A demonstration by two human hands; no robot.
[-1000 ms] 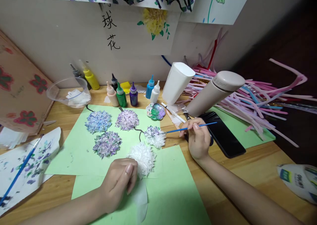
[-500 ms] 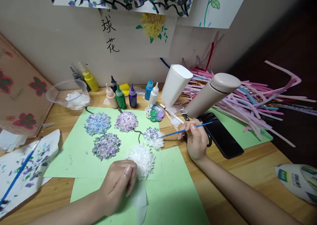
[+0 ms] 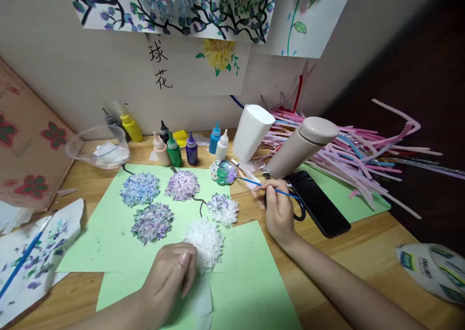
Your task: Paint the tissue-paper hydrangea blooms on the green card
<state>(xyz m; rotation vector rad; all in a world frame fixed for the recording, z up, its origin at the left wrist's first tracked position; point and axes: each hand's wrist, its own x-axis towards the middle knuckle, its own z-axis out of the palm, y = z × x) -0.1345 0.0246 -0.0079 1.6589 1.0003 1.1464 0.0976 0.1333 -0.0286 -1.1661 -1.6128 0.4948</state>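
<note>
My right hand [image 3: 279, 211] is closed round a blue paintbrush [image 3: 251, 181]. The brush tip reaches the right edge of a small flower-shaped palette [image 3: 223, 172] with green and purple paint. Below the palette lies a white paper flower [image 3: 222, 209] with purple-blue dabs on its upper left. My left hand [image 3: 170, 276] rests with curled fingers against a plain white paper flower [image 3: 204, 243]; the inside of that hand is hidden. Blue [image 3: 140, 189], lilac [image 3: 182, 184] and purple [image 3: 153, 222] paper flowers lie on the green paper [image 3: 98, 243].
Several paint bottles [image 3: 174, 150] stand along the wall. A white cup [image 3: 252, 133], a leaning grey flask [image 3: 301, 146], scissors [image 3: 301, 211] and a black phone [image 3: 319, 204] are on the right. Left are a clear bowl [image 3: 69, 150] and paint-marked paper [image 3: 54, 247] with another brush [image 3: 23, 259].
The brush tip has moved from the dabbed white flower up to the palette, carried by my right hand. My left hand stays by the plain white flower. The camera view has tilted up slightly.
</note>
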